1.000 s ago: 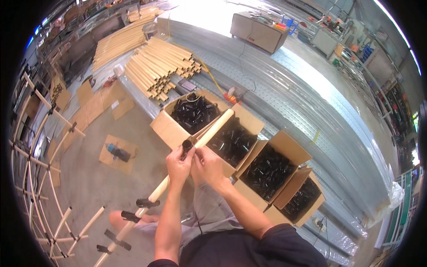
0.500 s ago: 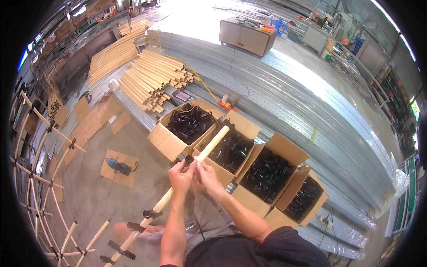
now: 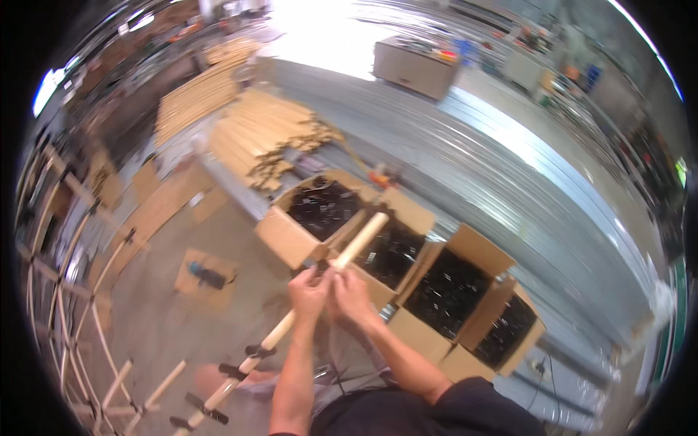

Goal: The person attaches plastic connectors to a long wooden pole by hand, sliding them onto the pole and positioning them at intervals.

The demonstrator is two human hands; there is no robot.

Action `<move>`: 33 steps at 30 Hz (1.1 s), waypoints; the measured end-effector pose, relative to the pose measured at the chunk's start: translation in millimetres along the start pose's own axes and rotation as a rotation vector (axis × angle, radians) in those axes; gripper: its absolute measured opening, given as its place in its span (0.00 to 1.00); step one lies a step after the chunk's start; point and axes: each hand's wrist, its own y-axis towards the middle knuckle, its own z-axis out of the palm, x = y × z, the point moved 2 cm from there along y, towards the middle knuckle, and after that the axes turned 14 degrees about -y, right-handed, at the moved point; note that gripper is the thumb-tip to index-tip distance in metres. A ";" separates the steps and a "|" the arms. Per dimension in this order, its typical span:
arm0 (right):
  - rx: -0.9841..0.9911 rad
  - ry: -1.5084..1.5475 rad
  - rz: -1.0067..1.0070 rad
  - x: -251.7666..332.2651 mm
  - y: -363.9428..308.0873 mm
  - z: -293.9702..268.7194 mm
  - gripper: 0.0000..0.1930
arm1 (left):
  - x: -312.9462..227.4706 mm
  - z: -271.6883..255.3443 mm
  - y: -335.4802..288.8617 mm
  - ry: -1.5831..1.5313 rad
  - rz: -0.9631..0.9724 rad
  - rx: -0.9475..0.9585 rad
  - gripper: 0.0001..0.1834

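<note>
A long beige pipe (image 3: 362, 242) slants up from the lower left, passing between my hands to a free end over the boxes. My left hand (image 3: 310, 292) is closed at the pipe, its fingers pinching a dark fitting (image 3: 321, 267) against it. Close beside it, my right hand (image 3: 351, 296) is closed round the pipe; blur hides its fingertips. Lower down, more black fittings (image 3: 233, 371) are mounted along the same pipe. Just past my hands stands an open cardboard box (image 3: 378, 292) of black fittings.
More open cardboard boxes (image 3: 287, 238) of black parts stand in a row. Beige pipes (image 3: 254, 131) lie stacked behind them, beside long metal profiles (image 3: 502, 174). A blue-black power tool (image 3: 209, 276) rests on cardboard at left, near a frame of joined pipes (image 3: 94, 291).
The whole view has shifted and blurred, with everything sitting slightly further right. Both hands keep their hold on the pipe and fitting, with little change between them.
</note>
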 end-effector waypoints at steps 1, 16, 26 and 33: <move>0.011 0.075 -0.024 2.8 -4.1 -7.1 0.16 | -11.4 2.2 -2.5 0.068 0.019 0.036 0.13; 0.040 0.029 -0.110 -14.0 7.0 -13.2 0.18 | 7.3 11.1 -10.8 0.165 0.147 -0.083 0.24; 0.106 0.148 -0.050 -18.1 16.1 -16.9 0.21 | -13.7 9.3 -3.8 0.135 -0.009 0.020 0.26; -0.058 0.020 -0.185 -19.8 9.8 -14.0 0.17 | 2.3 10.6 -4.3 0.163 0.045 0.029 0.24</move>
